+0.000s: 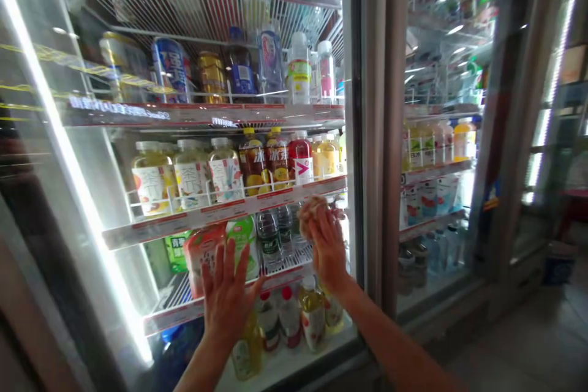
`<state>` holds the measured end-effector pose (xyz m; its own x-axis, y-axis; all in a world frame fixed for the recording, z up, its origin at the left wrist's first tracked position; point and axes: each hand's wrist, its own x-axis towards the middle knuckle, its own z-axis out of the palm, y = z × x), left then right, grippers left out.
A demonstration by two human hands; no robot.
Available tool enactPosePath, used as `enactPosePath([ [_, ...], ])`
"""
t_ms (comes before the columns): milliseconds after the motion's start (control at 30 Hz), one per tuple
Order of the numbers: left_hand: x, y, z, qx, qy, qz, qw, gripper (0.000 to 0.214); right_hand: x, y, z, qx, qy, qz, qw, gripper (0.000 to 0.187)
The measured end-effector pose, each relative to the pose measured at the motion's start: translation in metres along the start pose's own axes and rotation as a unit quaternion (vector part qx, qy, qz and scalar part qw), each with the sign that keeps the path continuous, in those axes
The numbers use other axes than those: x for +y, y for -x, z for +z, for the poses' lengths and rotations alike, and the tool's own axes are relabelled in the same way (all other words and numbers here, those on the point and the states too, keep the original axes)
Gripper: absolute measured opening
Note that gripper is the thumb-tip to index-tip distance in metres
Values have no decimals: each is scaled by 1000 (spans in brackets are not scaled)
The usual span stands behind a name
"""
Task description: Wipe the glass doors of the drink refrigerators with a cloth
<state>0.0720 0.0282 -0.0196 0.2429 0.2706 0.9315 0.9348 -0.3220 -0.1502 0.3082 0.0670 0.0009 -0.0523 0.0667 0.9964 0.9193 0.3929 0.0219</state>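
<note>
In front of me stands a glass-door drinks fridge, its glass door [294, 116] showing reflections across the upper part. My left hand [227, 288] lies flat against or just before the glass, fingers spread, with nothing in it. Further right and higher, my right hand [328, 248] presses a crumpled brownish cloth [309, 213] against the pane. Most of the cloth is hidden under the fingers. Behind the glass near my hands are a red-and-white drink pack [195, 251], a green pack [243, 236] and clear water bottles [269, 236].
The metal door frame [383, 135] runs upright at the right. Past it is a second glass door [441, 153] with more bottles on shelves. A bright light strip [68, 159] edges the left side. Cans [169, 67] and tea bottles [252, 162] fill the inner shelves. Grey floor [537, 337] shows lower right.
</note>
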Motion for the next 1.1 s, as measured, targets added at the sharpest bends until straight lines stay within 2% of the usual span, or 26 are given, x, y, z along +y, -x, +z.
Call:
enactPosePath([
  [67, -1, 0, -2, 1, 5, 3, 1000, 78, 4, -3, -1, -2, 0, -22, 1000, 59],
  [200, -5, -13, -12, 27, 12, 2, 1000, 74, 20, -24, 1, 84, 45, 113, 989, 54],
  [233, -7, -19, -15, 34, 8, -6, 999, 74, 20, -27, 1, 91, 45, 125, 987, 54],
  [267, -8, -25, -16, 37, 2, -13, 999, 75, 18, -28, 2, 85, 39, 119, 989, 55],
  [400, -14, -47, -17, 28, -14, -29, 999, 78, 16, -23, 1, 22, 16, 24, 999, 58],
  [467, -18, -50, -15, 22, -14, -26, 999, 79, 26, -25, 0, 42, 28, 39, 998, 58],
  [533, -20, -48, -13, 17, -7, -26, 1000, 82, 36, -32, -1, 83, 41, 92, 991, 57],
  [600, -21, -46, -11, 18, -2, -28, 999, 84, 38, -37, 0, 95, 39, 118, 988, 58],
  [667, -21, -45, -10, 18, -3, -30, 999, 83, 31, -37, -1, 69, 20, 82, 994, 60],
  [767, -21, -45, -9, 24, -11, -25, 999, 80, 27, -33, -5, 6, -4, -19, 1000, 61],
  [800, -21, -45, -9, 22, -11, -24, 999, 81, 29, -34, -7, 2, 0, -22, 1000, 60],
  [933, -22, -45, -9, 17, 0, -27, 1000, 88, 39, -45, -10, 69, 35, 105, 991, 58],
  [967, -22, -45, -9, 17, 3, -29, 999, 88, 35, -46, -9, 73, 33, 113, 990, 59],
  [1000, -22, -45, -9, 16, 5, -31, 999, 87, 28, -46, -8, 62, 26, 97, 993, 59],
  [1100, -22, -45, -10, 18, 12, -36, 999, 86, 5, -41, -6, -24, -1, -29, 999, 60],
])
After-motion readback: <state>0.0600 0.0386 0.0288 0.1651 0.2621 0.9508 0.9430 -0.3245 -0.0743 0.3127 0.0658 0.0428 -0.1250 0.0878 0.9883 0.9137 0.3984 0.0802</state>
